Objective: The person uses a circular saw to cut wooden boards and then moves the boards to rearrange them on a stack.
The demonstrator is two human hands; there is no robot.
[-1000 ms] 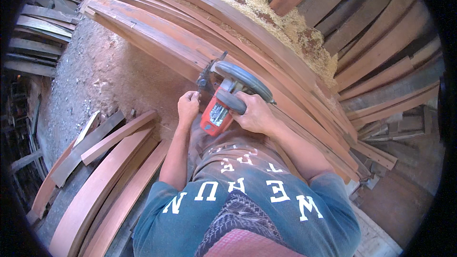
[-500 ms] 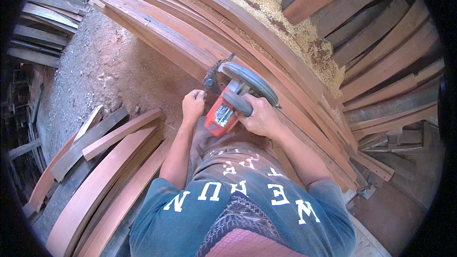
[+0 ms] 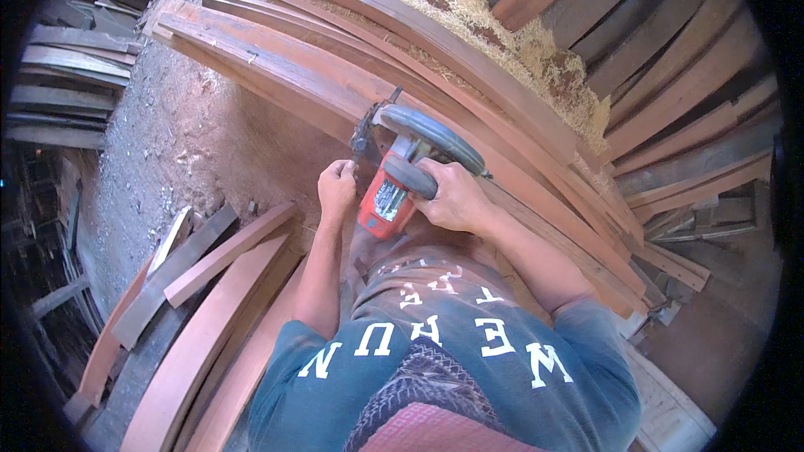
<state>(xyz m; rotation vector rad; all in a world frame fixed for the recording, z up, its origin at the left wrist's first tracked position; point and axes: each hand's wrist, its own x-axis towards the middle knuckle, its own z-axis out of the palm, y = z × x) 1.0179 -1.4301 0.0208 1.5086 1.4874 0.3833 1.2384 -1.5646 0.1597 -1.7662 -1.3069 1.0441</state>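
A circular saw (image 3: 387, 197) with a red motor body and a dark blade guard rests on long reddish-brown planks (image 3: 293, 75) in front of me. My right hand (image 3: 452, 195) is wrapped round its dark handle. At the left of the saw, my left hand (image 3: 337, 190) is closed, thumb and fingers pressed together beside the metal guide (image 3: 365, 136) at the saw's front. Whether the fingers grip that guide or something small is hidden. The blade itself is out of sight.
Several loose boards (image 3: 209, 318) lie on the left, close to my left arm. Pale wood shavings (image 3: 536, 54) heap beyond the planks. More lumber (image 3: 687, 59) is stacked on the far right. Dusty ground (image 3: 193, 125) stretches to the left.
The view has turned slightly, so the planks and the left-hand boards sit a little differently. Both hands keep nearly the same pose, and the saw stays by the planks.
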